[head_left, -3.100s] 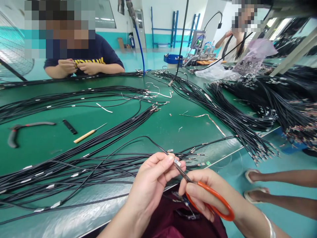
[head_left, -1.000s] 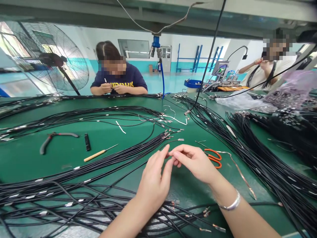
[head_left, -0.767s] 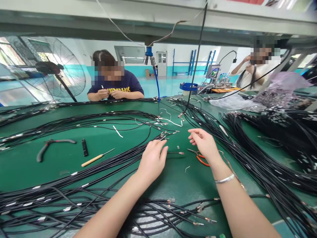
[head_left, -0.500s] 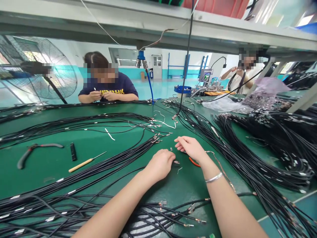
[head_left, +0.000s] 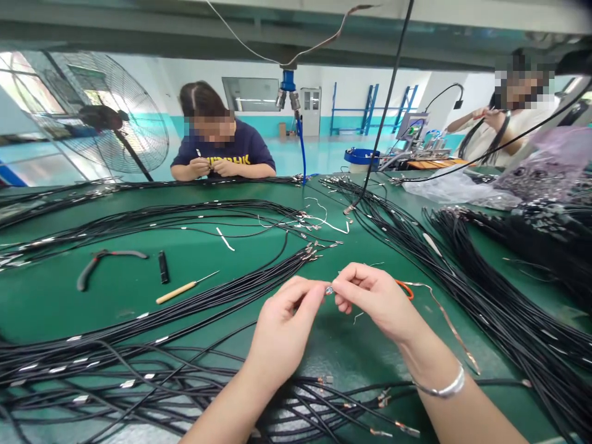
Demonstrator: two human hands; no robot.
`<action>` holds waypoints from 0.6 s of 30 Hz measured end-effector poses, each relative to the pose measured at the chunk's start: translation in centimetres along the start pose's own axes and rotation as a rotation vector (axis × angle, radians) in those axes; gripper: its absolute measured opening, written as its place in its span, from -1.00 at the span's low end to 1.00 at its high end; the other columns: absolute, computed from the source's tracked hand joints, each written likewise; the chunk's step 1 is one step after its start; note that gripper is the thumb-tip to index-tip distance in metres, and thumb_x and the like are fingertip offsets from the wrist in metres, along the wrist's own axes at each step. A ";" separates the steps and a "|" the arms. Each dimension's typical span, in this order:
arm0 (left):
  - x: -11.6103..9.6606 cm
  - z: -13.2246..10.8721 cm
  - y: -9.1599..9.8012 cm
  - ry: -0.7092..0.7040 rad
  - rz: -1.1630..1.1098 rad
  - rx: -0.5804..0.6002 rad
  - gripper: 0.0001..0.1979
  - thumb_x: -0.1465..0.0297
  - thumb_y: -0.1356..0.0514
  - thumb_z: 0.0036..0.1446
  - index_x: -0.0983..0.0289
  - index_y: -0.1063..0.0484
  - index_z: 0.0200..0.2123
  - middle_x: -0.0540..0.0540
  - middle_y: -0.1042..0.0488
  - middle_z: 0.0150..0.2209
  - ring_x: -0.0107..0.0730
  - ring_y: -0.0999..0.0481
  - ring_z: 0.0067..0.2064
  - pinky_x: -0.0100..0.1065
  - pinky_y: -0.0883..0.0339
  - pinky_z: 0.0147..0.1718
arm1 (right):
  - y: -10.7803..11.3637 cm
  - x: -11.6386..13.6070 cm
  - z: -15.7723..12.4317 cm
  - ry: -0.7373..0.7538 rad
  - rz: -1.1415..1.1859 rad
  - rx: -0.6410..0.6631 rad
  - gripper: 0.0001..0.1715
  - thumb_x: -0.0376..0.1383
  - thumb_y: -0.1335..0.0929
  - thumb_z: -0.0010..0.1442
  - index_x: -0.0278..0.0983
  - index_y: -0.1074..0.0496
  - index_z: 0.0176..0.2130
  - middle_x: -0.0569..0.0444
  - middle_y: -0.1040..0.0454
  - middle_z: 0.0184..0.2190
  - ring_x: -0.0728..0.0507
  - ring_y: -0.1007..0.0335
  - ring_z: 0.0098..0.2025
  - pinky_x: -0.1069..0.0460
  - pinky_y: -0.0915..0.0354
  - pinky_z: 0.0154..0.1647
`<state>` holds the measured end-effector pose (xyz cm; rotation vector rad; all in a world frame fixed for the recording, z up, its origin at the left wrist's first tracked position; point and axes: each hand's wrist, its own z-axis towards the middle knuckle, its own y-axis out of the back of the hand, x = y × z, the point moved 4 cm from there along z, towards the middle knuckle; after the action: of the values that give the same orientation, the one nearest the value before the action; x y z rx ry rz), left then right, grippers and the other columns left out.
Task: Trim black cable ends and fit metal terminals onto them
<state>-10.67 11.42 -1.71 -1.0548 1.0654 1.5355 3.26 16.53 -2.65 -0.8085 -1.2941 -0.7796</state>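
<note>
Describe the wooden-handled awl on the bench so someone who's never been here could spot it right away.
On the green workbench, look left of the person's left hand, just above a long bundle of black cables. There lies a slim awl, angled up to the right. Its pale wooden handle and thin metal spike set it apart from the red-and-black pliers further left.
</note>
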 end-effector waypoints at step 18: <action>0.5 -0.5 0.0 -0.033 -0.063 -0.065 -0.86 0.44 -0.28 0.04 0.13 -0.60 -0.31 -0.01 -0.50 -0.38 -0.44 -0.43 -0.32 -0.47 -0.29 -0.33 | 0.0 -0.3 0.1 0.022 0.086 -0.048 -0.66 -0.17 -0.44 0.08 -0.32 -0.31 -0.52 0.20 -0.37 -0.64 0.08 -0.26 -0.61 0.16 -0.25 -0.55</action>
<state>-10.67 11.01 -2.35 -1.0931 0.9569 1.5409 3.21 16.60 -2.89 -0.8860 -1.2176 -0.7511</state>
